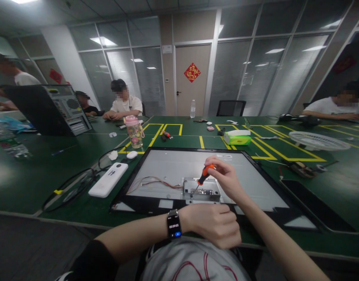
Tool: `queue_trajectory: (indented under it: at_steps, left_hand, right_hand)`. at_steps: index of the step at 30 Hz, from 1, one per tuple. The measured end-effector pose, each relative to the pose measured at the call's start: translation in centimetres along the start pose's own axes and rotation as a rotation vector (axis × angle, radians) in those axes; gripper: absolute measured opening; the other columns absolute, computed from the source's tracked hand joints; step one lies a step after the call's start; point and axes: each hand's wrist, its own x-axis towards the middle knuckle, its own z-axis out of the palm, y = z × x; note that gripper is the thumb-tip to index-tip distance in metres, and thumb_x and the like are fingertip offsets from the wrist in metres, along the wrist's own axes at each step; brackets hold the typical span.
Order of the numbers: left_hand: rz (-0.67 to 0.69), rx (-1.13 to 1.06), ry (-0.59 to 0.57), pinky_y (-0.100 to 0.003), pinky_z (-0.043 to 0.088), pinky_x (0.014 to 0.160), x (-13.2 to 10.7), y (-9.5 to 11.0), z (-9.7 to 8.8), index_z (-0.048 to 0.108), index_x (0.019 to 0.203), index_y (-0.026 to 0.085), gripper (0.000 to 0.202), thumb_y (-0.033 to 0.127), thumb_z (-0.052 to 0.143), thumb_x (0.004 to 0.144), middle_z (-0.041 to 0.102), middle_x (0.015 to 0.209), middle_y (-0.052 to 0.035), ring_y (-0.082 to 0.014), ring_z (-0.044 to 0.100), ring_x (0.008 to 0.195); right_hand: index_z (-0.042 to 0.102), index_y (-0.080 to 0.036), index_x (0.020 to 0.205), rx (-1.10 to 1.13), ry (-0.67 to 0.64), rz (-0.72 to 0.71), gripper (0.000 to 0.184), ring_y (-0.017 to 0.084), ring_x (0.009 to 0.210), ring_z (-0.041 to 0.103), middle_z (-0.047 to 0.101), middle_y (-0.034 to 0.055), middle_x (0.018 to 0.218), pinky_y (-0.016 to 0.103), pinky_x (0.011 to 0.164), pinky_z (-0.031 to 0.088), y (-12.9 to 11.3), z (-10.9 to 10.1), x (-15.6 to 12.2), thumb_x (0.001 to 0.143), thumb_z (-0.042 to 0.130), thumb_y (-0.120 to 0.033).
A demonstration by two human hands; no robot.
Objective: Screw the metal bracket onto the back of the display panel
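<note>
My right hand grips an orange-and-black screwdriver by its handle. The shaft slants down to the left, its tip at the near left of a metal box with a circuit board. This box sits on the grey back of a flat display panel with a black frame. A bundle of thin wires runs left from the box. My left hand, a watch on its wrist, is closed in a fist at the panel's near edge; the inside of the fist is hidden.
Left of the panel lie a white power bank and black cables; a pink-lidded bottle stands behind. A tissue pack, a round white grille and a black slab are rightward. Other people sit farther off.
</note>
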Motion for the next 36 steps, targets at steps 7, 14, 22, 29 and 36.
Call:
queue_trajectory:
  at_steps: [7, 14, 22, 29, 36]
  left_hand:
    - [-0.840, 0.222, 0.277, -0.032, 0.041, 0.061, -6.4, -5.2, -1.4, 0.059, 0.071, 0.019, 0.028, 0.018, 0.043, 0.093, 0.053, 0.061, -0.0016, -0.0177, 0.052, 0.062]
    - [-1.158, -0.152, -0.165, -0.030, 0.047, 0.080, -8.9, -4.4, -0.4, 0.065, 0.095, 0.019, 0.016, 0.018, 0.049, 0.095, 0.064, 0.090, -0.0037, -0.0201, 0.062, 0.088]
    - [-1.227, -0.143, -0.334, -0.031, 0.049, 0.080, -7.4, -1.6, 1.1, 0.062, 0.102, 0.019, 0.022, 0.011, 0.042, 0.096, 0.063, 0.100, -0.0060, -0.0201, 0.064, 0.087]
    - [-1.262, -0.178, -0.293, -0.033, 0.050, 0.086, -7.6, -0.8, 1.2, 0.059, 0.113, 0.019, 0.029, 0.006, 0.039, 0.096, 0.061, 0.111, -0.0085, -0.0203, 0.064, 0.094]
    - [-1.259, -0.207, -0.247, -0.035, 0.050, 0.090, -8.0, -0.8, 1.5, 0.059, 0.113, 0.019, 0.027, 0.008, 0.042, 0.095, 0.061, 0.111, -0.0082, -0.0210, 0.063, 0.099]
  right_hand:
    - [0.070, -0.026, 0.107, 0.140, -0.034, 0.131, 0.030, 0.022, 0.094, 0.067, 0.072, 0.0064, 0.097, 0.042, 0.094, 0.050, 0.8, -0.6, 0.0, 0.084, 0.067, -0.045]
    - [0.074, -0.023, 0.089, 0.080, -0.014, 0.081, 0.026, 0.021, 0.087, 0.068, 0.070, 0.0057, 0.098, 0.038, 0.086, 0.054, 0.6, 0.0, 1.1, 0.075, 0.075, -0.045]
    - [0.067, -0.024, 0.116, 0.033, -0.203, 0.070, 0.033, 0.025, 0.108, 0.068, 0.074, 0.0086, 0.108, 0.046, 0.101, 0.049, -1.7, 0.9, 1.0, 0.091, 0.058, -0.044]
    - [0.073, -0.025, 0.100, -0.062, -0.138, -0.008, 0.020, 0.021, 0.092, 0.067, 0.068, 0.0064, 0.097, 0.036, 0.083, 0.055, -1.8, 1.4, 0.7, 0.085, 0.067, -0.037]
    - [0.068, -0.025, 0.117, -0.081, -0.170, -0.044, 0.031, 0.021, 0.099, 0.063, 0.065, 0.0070, 0.102, 0.037, 0.089, 0.050, -1.3, 2.0, 0.5, 0.093, 0.053, -0.038]
